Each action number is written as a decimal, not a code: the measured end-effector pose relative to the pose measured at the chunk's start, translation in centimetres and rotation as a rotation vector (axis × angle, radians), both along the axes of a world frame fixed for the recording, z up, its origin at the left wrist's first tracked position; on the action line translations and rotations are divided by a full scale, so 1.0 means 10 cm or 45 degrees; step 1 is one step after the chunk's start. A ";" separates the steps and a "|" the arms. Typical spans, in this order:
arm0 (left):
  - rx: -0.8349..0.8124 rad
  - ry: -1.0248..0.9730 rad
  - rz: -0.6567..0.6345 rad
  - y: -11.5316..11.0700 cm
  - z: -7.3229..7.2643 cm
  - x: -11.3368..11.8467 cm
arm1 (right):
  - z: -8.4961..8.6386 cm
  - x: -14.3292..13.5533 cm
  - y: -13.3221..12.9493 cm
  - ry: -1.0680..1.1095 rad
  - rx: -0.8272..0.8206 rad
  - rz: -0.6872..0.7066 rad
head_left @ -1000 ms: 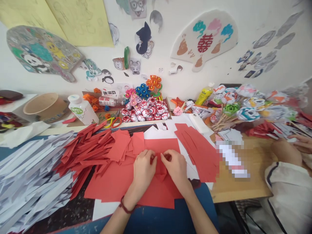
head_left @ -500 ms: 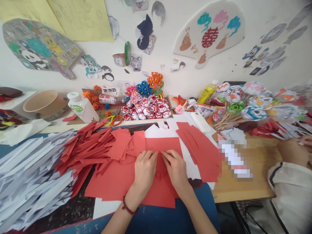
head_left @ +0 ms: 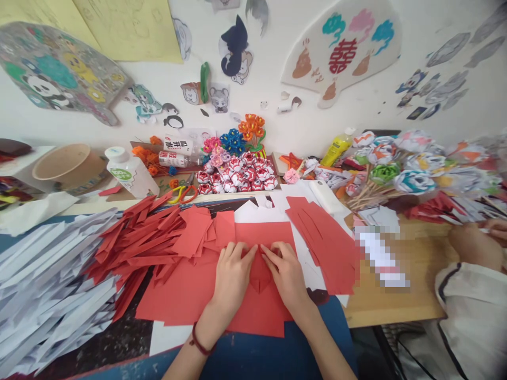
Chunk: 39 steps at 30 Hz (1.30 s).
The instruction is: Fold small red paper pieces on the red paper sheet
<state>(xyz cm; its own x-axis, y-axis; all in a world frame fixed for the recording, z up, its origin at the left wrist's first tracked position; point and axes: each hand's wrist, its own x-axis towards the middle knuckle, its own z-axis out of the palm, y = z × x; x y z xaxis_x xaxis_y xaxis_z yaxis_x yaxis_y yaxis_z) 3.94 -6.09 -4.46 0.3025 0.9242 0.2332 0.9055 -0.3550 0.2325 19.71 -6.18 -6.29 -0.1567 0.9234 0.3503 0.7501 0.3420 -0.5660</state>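
Between my hands lies a small piece of red paper [head_left: 259, 275] with folded edges, its lower end coming to a point. My left hand [head_left: 233, 272], with a dark red bracelet at the wrist, has its thumb and fingers pinched at the upper left edge of this piece. On the opposite edge, the fingers of my right hand [head_left: 285, 272] are closed in a similar pinch. Large red sheets [head_left: 182, 293] lie under both hands. My fingers partly cover the top of the folded piece.
Folded red strips [head_left: 134, 243] and a heap of white strips [head_left: 51, 285] lie at left. Cut red sheets [head_left: 322, 245] are at right. Behind stand scissors [head_left: 184, 193], a white bottle [head_left: 130, 171] and paper flowers [head_left: 240, 174]. A co-worker's arm [head_left: 475, 248] rests at far right.
My left hand has shifted slightly left, and more of the red paper's pointed lower end shows. My right hand stays at its edge. The view has tilted a little.
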 end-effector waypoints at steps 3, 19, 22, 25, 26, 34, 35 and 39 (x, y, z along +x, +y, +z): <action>-0.006 0.054 -0.007 -0.01 0.02 -0.01 | -0.01 0.00 -0.01 -0.173 0.034 0.000; 0.109 0.196 -0.011 -0.04 0.02 -0.01 | -0.06 0.06 -0.04 -0.533 0.255 0.095; 0.093 0.187 -0.006 -0.03 0.03 -0.01 | -0.07 0.08 -0.03 -0.540 0.245 0.110; 0.090 0.189 -0.006 -0.02 0.04 -0.02 | -0.08 0.09 -0.02 -0.530 0.233 0.118; 0.093 0.189 -0.007 -0.02 0.04 -0.02 | -0.09 0.10 -0.02 -0.516 0.225 0.122; 0.085 0.194 -0.001 -0.01 0.03 -0.01 | -0.07 0.10 0.01 -0.361 0.159 0.116; 0.071 0.196 0.000 0.00 0.04 -0.01 | -0.05 0.10 0.01 -0.346 0.149 0.121; 0.018 0.197 -0.017 0.03 0.07 -0.03 | -0.01 0.10 0.03 -0.308 0.113 0.145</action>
<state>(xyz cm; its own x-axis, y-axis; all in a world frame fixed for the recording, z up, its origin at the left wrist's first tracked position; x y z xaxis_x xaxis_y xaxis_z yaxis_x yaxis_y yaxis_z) 3.63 -5.74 -3.76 0.3481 0.9168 0.1959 0.9253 -0.3695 0.0851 20.69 -5.92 -6.38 -0.3467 0.8623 0.3692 0.8135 0.4724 -0.3393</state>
